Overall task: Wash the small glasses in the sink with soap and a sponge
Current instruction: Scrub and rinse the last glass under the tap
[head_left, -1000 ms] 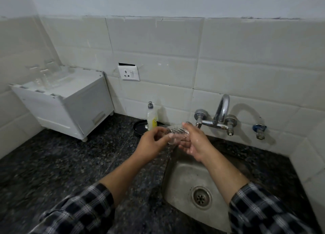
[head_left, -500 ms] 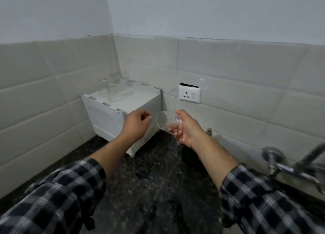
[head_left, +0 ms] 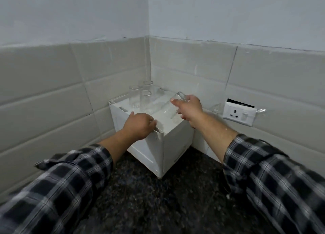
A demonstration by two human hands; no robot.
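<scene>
— Grey-tiled corner walls (head_left: 193, 72) behind, dark speckled stone counter (head_left: 158, 207) below. Anything standing on it?
— Just a white box-shaped plastic rack (head_left: 175, 142), pushed into the corner (white wall socket (head_left: 239, 113) off to its right, apart from it). No sink, soap or sponge in view.
— And the hands?
— Down on the rack's near rim, left hand (head_left: 139, 126), fingers curled there; gripping or merely resting, cannot tell. Above the rack's top, right hand (head_left: 189, 109), fingers and thumb closed round a small clear drinking glass (head_left: 169, 109).
— Held upright?
— Tilted: what looks like the base up by the fingertips, mouth slanting down toward the rack's top. Touching it or not, hard to say.
— Any others?
— Yes, three clear tumblers (head_left: 146, 100), standing close together at the rack's back corner, near the wall.
— So how far along?
— Probably well on: three apparently washed and racked, a fourth about to join them. Left to do, judging from here: setting this one down, then back to the sink for any remaining (how many, impossible to tell with the sink out of frame).
</scene>
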